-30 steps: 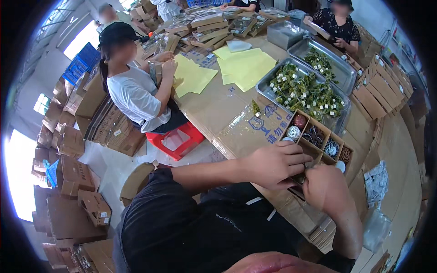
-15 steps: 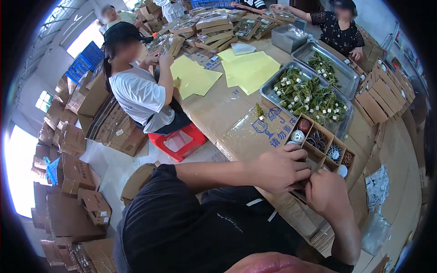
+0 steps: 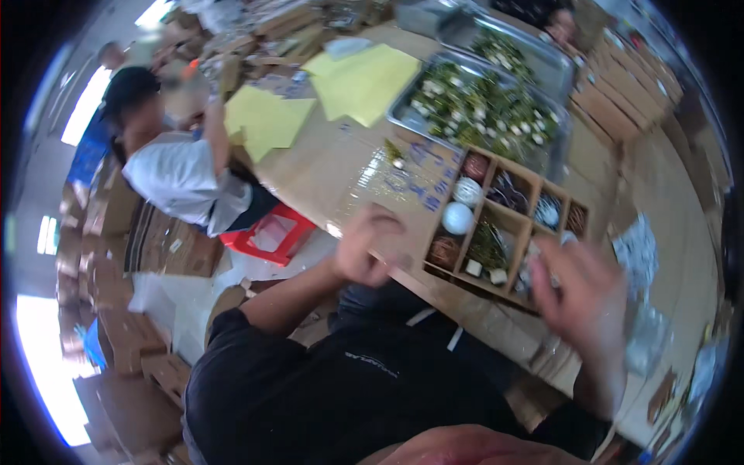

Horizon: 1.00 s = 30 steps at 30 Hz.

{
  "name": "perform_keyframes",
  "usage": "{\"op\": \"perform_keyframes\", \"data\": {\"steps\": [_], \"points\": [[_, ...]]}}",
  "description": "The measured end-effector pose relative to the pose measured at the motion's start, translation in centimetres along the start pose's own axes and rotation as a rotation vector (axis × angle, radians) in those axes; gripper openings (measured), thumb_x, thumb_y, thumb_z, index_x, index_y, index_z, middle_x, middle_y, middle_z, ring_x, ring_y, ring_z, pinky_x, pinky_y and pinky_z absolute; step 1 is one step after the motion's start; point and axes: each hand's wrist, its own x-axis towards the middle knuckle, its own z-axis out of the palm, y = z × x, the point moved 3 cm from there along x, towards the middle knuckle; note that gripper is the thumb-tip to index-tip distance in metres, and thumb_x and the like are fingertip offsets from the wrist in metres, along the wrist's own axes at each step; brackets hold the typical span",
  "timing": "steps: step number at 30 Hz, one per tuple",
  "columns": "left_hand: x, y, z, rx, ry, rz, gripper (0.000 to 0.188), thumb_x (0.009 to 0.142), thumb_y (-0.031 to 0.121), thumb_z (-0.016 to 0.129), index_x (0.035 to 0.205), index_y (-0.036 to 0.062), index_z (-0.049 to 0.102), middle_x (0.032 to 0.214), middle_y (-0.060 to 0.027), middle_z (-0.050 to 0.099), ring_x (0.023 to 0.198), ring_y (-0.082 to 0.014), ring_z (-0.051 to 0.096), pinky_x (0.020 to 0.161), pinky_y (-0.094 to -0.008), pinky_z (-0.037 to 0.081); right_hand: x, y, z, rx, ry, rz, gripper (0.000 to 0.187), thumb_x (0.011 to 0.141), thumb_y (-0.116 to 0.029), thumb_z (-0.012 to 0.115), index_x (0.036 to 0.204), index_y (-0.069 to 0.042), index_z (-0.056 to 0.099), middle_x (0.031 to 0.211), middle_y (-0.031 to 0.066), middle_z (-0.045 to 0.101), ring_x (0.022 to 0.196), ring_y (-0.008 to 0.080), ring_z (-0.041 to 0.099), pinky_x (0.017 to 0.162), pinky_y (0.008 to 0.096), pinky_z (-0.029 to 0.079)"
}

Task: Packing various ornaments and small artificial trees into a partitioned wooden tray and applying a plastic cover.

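A shallow divided box (image 3: 515,225) lies on the table in front of me. It holds a white wire ball (image 3: 467,191), a plain pale ball (image 3: 458,218), brown balls (image 3: 445,252), dark twiggy stuff (image 3: 508,190) and a blue-and-white ball (image 3: 547,209). Green sprigs with white cubes (image 3: 488,252) fill a near compartment. My left hand (image 3: 372,246) is off the box's left side, blurred, finger and thumb apart, with nothing visible between them. Over the near right corner is my right hand (image 3: 585,291); its fingers are smeared and cover the compartment beneath.
Beyond the box, a metal tray (image 3: 399,116) is heaped with green sprigs. One sprig (image 3: 395,155) lies alone on the cardboard. Yellow sheets (image 3: 364,81) spread farther left. A person sits on a red stool (image 3: 271,236); stacked cartons (image 3: 624,89) stand at the right.
My hands have parted: the left has swung left off the box, the right has shifted right. The sprigs with white cubes now show in the near compartment. The whole view has turned.
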Motion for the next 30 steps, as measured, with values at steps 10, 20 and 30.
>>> {"op": "perform_keyframes", "data": {"steps": [10,20,30], "points": [[-6.0,-9.4,6.8,0.164,-0.093,-0.492,0.011,0.091,0.014,0.062,0.085,0.0049,0.063,0.079,-0.0130,0.060,0.065,-0.0322,0.063,0.057,-0.0404,0.051,3.9,24.3,12.1,0.392,-0.059,0.548,0.034,0.090,-0.035,0.066,0.100,-0.003,0.071,0.074,0.0086,0.066,0.067,0.0185,0.060,0.066,0.0330,0.048],[-6.4,-9.5,6.6,0.215,-0.127,-0.522,0.007,0.086,0.011,0.063,0.082,0.0054,0.062,0.076,-0.0124,0.058,0.063,-0.0328,0.061,0.056,-0.0412,0.050,9.5,25.1,25.5,0.292,-0.289,0.528,0.042,0.082,-0.043,0.067,0.091,-0.003,0.073,0.087,0.0161,0.072,0.079,0.0332,0.069,0.075,0.0399,0.055],[-6.0,-9.6,6.9,0.262,-0.111,-0.529,0.007,0.084,0.010,0.064,0.079,0.0061,0.061,0.074,-0.0111,0.057,0.062,-0.0313,0.060,0.054,-0.0400,0.049,10.3,30.0,22.7,1.865,-0.084,1.028,0.012,0.090,-0.012,0.057,0.088,0.000,0.058,0.068,-0.0011,0.044,0.053,0.0071,0.034,0.044,0.0210,0.027]]}}
